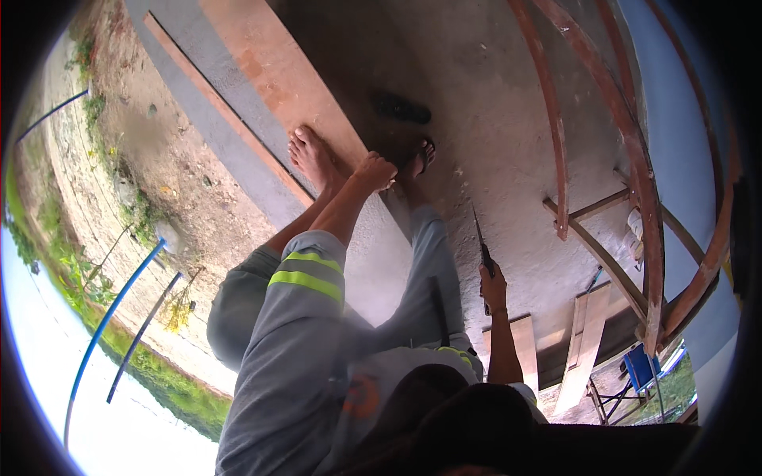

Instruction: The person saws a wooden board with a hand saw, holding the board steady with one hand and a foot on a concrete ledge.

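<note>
My left hand (376, 171) is closed in a fist at the edge of a wide wooden board (274, 63), close to my bare left foot (313, 159). What its fingers grip, if anything, is hidden. That foot rests on the board. My right hand (494, 287) is wrapped round a dark tool with a long, narrow, tapering end (481, 238) that points away from me; its exact kind does not show. On the concrete floor stands my right foot (416, 161) in a black sandal.
A loose black sandal (401, 107) lies beyond my right foot. Left of the board runs a narrow wooden strip (226, 107). Reddish-brown timber frames (635, 151) stand at the right, with pale boards (583, 345) below them. Bare earth (143, 135) and blue poles (115, 309) are at left.
</note>
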Demonstrator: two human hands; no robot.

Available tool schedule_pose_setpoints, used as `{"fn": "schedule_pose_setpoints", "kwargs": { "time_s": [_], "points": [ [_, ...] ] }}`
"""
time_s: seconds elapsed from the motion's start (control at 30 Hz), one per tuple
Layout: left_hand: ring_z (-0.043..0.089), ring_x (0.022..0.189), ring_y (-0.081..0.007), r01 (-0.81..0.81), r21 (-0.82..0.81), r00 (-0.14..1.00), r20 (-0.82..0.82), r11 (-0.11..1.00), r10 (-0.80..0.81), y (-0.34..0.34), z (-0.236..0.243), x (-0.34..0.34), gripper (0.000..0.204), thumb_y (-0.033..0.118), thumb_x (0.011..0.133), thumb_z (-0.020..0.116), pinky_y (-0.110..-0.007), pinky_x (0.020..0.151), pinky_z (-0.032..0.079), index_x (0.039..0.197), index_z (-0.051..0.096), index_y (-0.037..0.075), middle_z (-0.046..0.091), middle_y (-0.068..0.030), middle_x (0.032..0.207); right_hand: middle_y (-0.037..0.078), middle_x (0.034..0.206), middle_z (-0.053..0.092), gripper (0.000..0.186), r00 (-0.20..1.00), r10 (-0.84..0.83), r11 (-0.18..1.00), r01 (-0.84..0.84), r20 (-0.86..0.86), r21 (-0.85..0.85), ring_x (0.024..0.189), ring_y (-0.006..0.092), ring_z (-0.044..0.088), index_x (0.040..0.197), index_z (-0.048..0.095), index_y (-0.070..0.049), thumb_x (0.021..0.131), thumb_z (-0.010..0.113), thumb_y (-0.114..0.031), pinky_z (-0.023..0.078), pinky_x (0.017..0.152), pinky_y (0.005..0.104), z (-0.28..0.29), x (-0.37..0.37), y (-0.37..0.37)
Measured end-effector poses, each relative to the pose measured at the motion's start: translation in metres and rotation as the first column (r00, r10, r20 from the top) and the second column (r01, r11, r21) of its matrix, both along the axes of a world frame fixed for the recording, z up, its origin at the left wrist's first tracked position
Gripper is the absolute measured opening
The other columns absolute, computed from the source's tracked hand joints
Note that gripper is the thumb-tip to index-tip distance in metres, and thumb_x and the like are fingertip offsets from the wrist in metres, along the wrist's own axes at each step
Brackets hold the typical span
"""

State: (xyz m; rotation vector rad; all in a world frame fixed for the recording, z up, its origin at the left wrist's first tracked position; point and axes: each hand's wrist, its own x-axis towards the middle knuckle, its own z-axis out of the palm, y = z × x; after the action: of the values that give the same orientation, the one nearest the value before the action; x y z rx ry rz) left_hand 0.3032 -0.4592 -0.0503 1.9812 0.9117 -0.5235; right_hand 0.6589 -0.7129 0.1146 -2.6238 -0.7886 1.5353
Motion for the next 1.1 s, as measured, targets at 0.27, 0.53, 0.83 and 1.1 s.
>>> {"fn": "schedule_pose_setpoints", "kwargs": {
  "time_s": [0.27,0.53,0.83,1.1],
  "points": [
    [0.069,0.101,-0.0264,-0.051,0.462,0.961,0.264,0.886,-0.082,-0.048,0.004,-0.027,0.007,0.021,0.087,0.066,-0.049,0.115,0.04,0.088,0.071,0.015,0.071,-0.0058,0.09,0.024,0.108,0.071,0.055,0.976,0.217,0.972,-0.216,0.003,0.093,0.097,0.0391,0.07,0.142,0.055,-0.005,0.098,0.065,-0.035,0.055,0.084,0.0433,0.022,-0.038,0.05],
    [0.067,0.097,-0.0266,-0.116,0.604,0.97,0.239,0.788,-0.04,-0.043,0.015,0.001,0.013,0.022,0.087,0.064,-0.047,0.098,0.051,0.088,0.07,0.01,0.069,-0.008,0.089,0.03,0.125,0.067,0.057,0.963,0.252,0.95,-0.228,-0.093,0.211,0.115,0.0447,0.066,0.145,0.051,-0.001,0.099,0.064,-0.031,0.053,0.094,0.0454,0.042,-0.053,0.086],
    [0.069,0.086,-0.0234,0.128,0.501,0.991,-0.089,0.856,-0.096,-0.03,-0.008,0.022,0.012,0.02,0.083,0.069,-0.038,0.073,0.052,0.082,0.078,0.012,0.074,-0.0036,0.084,0.03,0.127,0.065,0.059,0.961,0.267,0.947,-0.248,-0.067,0.205,0.118,0.0478,0.063,0.147,0.049,-0.003,0.097,0.062,-0.032,0.052,0.097,0.0492,0.044,-0.064,0.092],
    [0.076,0.091,-0.0264,-0.028,0.091,0.959,-0.279,0.995,0.053,-0.006,0.009,0.032,0.009,0.016,0.084,0.072,-0.039,0.075,0.059,0.083,0.079,0.011,0.078,-0.0126,0.089,0.03,0.123,0.067,0.059,0.961,0.261,0.964,-0.254,-0.092,0.081,0.115,0.0474,0.065,0.146,0.051,-0.001,0.098,0.063,-0.035,0.053,0.093,0.0482,0.03,-0.049,0.066]
  ]
}}
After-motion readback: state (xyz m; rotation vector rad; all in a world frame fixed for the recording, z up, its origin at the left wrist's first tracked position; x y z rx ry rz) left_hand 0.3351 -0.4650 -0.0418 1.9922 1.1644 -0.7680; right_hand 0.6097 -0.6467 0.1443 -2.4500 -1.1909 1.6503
